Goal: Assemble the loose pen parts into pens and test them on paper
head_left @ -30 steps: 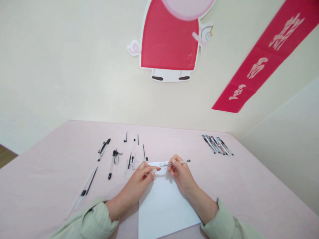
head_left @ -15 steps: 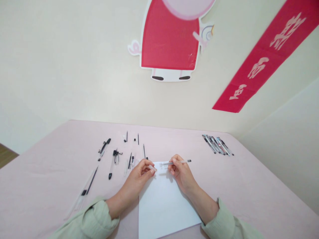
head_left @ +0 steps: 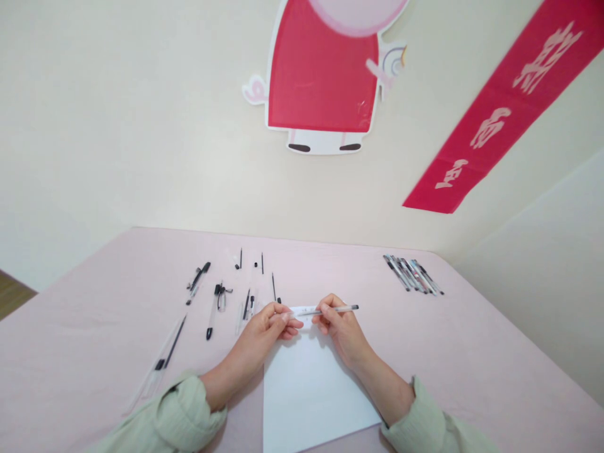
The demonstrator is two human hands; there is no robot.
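Observation:
A clear-barrelled pen with a black end [head_left: 348,308] lies almost level across the top of the white paper [head_left: 314,390]. My right hand [head_left: 340,327] pinches its barrel between thumb and fingers, the black end sticking out to the right. Opposite, my left hand [head_left: 267,328] is closed on a small clear pen cap [head_left: 289,314], mostly hidden by the fingertips. The pen's tip points left and meets the cap; how far it sits inside I cannot tell. Small dark marks of writing [head_left: 306,310] show on the paper behind the pen.
Left of the paper, on the pink tablecloth [head_left: 425,371], lie black refills [head_left: 175,341], a capped pen [head_left: 210,318] and several loose barrels and caps. A row of pens [head_left: 413,275] lies at the back right. A wall rises behind the table.
The pen and my right hand have shifted slightly left. My left hand has brought the cap up to the pen tip, where the two were apart before.

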